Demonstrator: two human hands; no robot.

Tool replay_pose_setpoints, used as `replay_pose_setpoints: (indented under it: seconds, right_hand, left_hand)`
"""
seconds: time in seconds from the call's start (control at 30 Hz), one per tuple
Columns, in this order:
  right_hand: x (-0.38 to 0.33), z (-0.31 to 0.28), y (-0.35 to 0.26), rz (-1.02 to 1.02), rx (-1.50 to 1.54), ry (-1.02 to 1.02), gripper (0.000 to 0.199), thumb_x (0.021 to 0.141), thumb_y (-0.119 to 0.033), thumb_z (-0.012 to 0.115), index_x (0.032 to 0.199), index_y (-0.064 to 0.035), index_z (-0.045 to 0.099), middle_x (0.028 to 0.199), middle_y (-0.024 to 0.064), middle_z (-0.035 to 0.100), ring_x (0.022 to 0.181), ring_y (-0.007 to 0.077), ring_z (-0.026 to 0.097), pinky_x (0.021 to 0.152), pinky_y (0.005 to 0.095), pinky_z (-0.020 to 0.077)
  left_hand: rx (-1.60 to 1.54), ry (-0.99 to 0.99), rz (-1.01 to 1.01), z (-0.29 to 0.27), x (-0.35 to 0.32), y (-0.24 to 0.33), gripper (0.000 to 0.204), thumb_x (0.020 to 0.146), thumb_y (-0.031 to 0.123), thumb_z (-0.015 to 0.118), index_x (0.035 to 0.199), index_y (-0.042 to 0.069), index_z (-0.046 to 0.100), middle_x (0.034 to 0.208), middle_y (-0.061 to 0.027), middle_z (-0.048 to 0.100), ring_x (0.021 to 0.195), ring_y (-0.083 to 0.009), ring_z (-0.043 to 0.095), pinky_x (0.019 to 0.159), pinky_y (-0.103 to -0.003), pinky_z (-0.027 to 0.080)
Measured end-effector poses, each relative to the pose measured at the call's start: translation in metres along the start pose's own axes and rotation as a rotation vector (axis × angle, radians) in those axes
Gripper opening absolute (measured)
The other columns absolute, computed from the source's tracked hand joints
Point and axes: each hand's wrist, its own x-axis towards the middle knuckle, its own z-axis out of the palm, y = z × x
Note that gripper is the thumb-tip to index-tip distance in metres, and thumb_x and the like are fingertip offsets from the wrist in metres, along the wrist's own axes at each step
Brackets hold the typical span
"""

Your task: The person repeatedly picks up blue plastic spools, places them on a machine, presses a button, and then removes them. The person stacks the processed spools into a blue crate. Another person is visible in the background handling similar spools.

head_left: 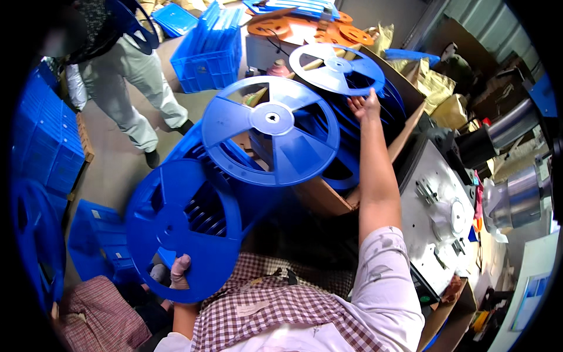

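Note:
My left hand grips the lower rim of a large blue plastic reel held low at the left. My right hand reaches far forward and touches the blue reels standing in a cardboard box. Another blue reel with a white hub leans out of that box between my two hands. More blue reels are packed behind it.
A person in light trousers stands at the upper left beside blue crates. Orange reels lie at the back. A grey metal machine sits to my right. Stacked blue trays line the left.

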Motion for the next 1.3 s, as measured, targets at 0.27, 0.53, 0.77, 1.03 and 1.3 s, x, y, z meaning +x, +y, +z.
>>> replay_pose_setpoints:
  seconds: [0.27, 0.53, 0.77, 1.03, 1.3]
  right_hand:
    - [0.038, -0.047, -0.054, -0.237, 0.018, -0.187, 0.023, 0.094, -0.028, 0.055, 0.079, -0.0112, 0.058, 0.063, 0.003, 0.058, 0.059, 0.0131, 0.062, 0.052, 0.0256, 0.0526]
    - [-0.259, 0.041, -0.018, -0.207, 0.286, -0.945, 0.036, 0.097, -0.026, 0.056, 0.127, -0.006, 0.053, 0.102, 0.0076, 0.066, 0.089, 0.0164, 0.064, 0.073, 0.033, 0.0576]
    - [-0.454, -0.034, 0.1, -0.68, -0.614, -0.846, 0.046, 0.086, -0.009, 0.063, 0.13, -0.005, 0.049, 0.13, 0.0077, 0.05, 0.121, 0.02, 0.049, 0.098, 0.035, 0.0419]
    - [-0.474, -0.091, 0.14, 0.265, -0.16, -0.938, 0.047, 0.101, -0.031, 0.046, 0.139, -0.0047, 0.04, 0.115, 0.0128, 0.063, 0.106, 0.0244, 0.061, 0.09, 0.0389, 0.0496]
    - [-0.492, -0.101, 0.15, 0.311, -0.013, -0.749, 0.038, 0.1, -0.023, 0.05, 0.13, -0.0003, 0.049, 0.093, 0.0098, 0.066, 0.081, 0.0178, 0.066, 0.073, 0.0299, 0.0547]
  left_hand:
    - [0.023, -0.065, -0.018, 0.013, -0.013, 0.018, 0.053, 0.084, 0.024, 0.063, 0.13, 0.001, 0.052, 0.12, -0.0159, 0.062, 0.108, -0.0296, 0.061, 0.099, -0.044, 0.048]
    - [0.039, -0.202, 0.079, 0.01, -0.05, -0.001, 0.06, 0.082, 0.032, 0.069, 0.13, 0.002, 0.048, 0.12, -0.0135, 0.057, 0.109, -0.0243, 0.059, 0.096, -0.039, 0.05]
    - [0.162, -0.244, 0.237, 0.026, -0.084, 0.01, 0.067, 0.08, 0.032, 0.066, 0.136, 0.001, 0.045, 0.129, -0.0155, 0.054, 0.116, -0.0282, 0.055, 0.102, -0.043, 0.046]
    - [0.144, -0.243, 0.061, 0.012, -0.093, 0.001, 0.075, 0.076, 0.031, 0.075, 0.138, 0.004, 0.041, 0.127, -0.0146, 0.054, 0.116, -0.0271, 0.055, 0.101, -0.042, 0.047]
    - [0.289, -0.418, -0.065, 0.007, -0.082, -0.004, 0.11, 0.067, 0.06, 0.079, 0.147, 0.005, 0.026, 0.143, -0.019, 0.039, 0.129, -0.0344, 0.046, 0.104, -0.048, 0.044]
